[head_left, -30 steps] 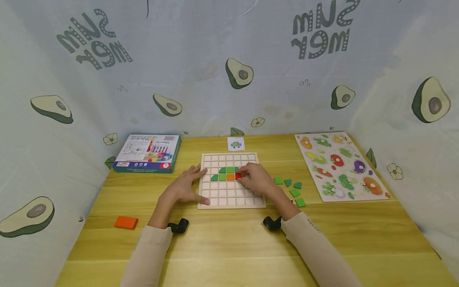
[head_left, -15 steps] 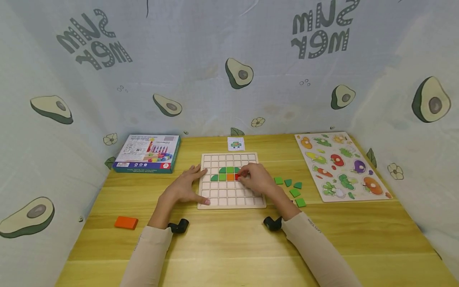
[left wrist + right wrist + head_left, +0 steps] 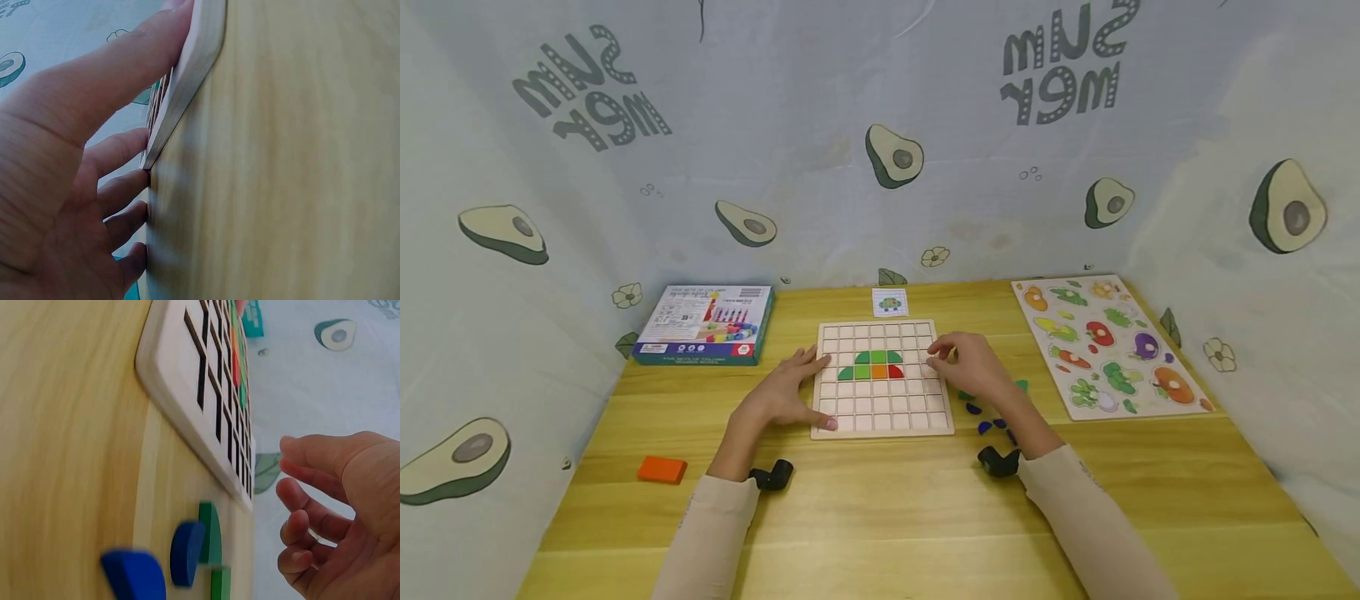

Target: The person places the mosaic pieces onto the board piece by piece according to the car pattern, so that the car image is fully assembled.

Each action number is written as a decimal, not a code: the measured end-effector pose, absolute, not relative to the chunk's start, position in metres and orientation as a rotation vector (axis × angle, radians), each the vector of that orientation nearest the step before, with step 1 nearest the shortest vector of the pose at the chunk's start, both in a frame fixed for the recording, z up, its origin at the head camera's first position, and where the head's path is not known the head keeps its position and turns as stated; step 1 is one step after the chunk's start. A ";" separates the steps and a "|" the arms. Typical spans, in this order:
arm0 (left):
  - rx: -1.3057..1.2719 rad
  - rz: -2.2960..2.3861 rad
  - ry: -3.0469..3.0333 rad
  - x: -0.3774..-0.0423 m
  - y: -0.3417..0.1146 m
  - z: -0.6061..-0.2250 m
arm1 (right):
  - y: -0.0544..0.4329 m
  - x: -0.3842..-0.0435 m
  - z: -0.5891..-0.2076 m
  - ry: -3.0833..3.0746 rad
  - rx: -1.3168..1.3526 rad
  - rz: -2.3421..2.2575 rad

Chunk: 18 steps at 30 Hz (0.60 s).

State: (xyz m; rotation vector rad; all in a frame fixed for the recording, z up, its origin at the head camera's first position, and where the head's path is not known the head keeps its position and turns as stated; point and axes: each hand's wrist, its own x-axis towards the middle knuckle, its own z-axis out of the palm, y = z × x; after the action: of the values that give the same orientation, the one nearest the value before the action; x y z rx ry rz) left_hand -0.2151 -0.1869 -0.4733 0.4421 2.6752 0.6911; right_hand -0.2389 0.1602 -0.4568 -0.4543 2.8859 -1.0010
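A square wooden grid board (image 3: pixel 883 422) lies mid-table. Green pieces (image 3: pixel 861 372), an orange square (image 3: pixel 879 372) and a red rounded piece (image 3: pixel 896 372) sit in its cells. At the board's left edge rests my left hand (image 3: pixel 782 393), with its thumb (image 3: pixel 134 59) on the near corner and its fingers spread along the side. My right hand (image 3: pixel 973 367) hovers above the board's right edge, fingers loosely bent. Nothing shows between its thumb and fingers (image 3: pixel 294 494). Blue rounded pieces (image 3: pixel 186 553) and green pieces (image 3: pixel 210 534) lie right of the board, partly hidden by that hand in the head view.
Behind the board lies a small picture card (image 3: pixel 890 303). A boxed toy set (image 3: pixel 707 325) stands back left, and a vegetable puzzle board (image 3: pixel 1108 346) lies on the right. An orange block (image 3: pixel 662 469) is at front left. Patterned cloth (image 3: pixel 820 167) encloses the table.
My right hand has let go of the red piece, which stays beside the orange square, and has moved right. The left hand holds its place. The head view has shifted slightly.
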 end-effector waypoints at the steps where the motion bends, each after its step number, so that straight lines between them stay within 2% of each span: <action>1: 0.442 0.691 2.675 -0.215 -0.187 -0.473 | 0.164 -0.239 -0.457 2.890 -0.449 -1.000; 13: 0.433 0.688 2.678 -0.215 -0.188 -0.475 | 0.206 -0.231 -0.462 2.910 -0.376 -0.932; 18: 0.432 0.690 2.675 -0.216 -0.188 -0.476 | 0.218 -0.223 -0.459 2.854 -0.452 -0.897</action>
State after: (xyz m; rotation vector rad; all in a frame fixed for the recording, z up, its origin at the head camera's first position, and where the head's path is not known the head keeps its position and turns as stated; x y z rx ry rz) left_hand -0.2162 -0.1882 -0.4758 0.4321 2.6753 0.6899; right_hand -0.2233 0.2182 -0.4589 -0.4519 2.8538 -0.8969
